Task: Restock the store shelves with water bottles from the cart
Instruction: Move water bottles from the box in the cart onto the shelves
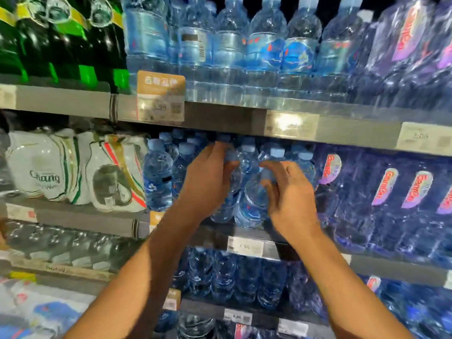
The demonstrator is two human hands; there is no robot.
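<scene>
A person's two bare forearms reach up and forward into a store shelving unit crowded with bottled water; the picture is somewhat blurred. The left hand [208,172] curls its fingers and thumb around the cap and neck of a blue-tinted water bottle [226,189] standing at the front of the middle shelf [252,237]; the right hand [286,189] pinches the cap of a second water bottle [254,199] just beside the first, with its remaining fingers loosely bent below the cap. Both bottles stand among a group of similar blue-capped bottles [156,177] on that shelf, under the edge of the upper shelf [225,118]. A tan price sign [160,95] hangs from the upper shelf's edge, and a white price tag [244,246] sits on the front of the middle shelf between the two wrists. The upper shelf carries a row of larger clear water bottles [266,45], with dark green bottles [61,40] to their left; purple-labelled bottles [384,187] fill the right side of the middle shelf. To the left of the hands lies a shrink-wrapped white pack marked Chang [73,172]. Below the middle shelf, more blue bottles [225,275] stand in a row.
</scene>
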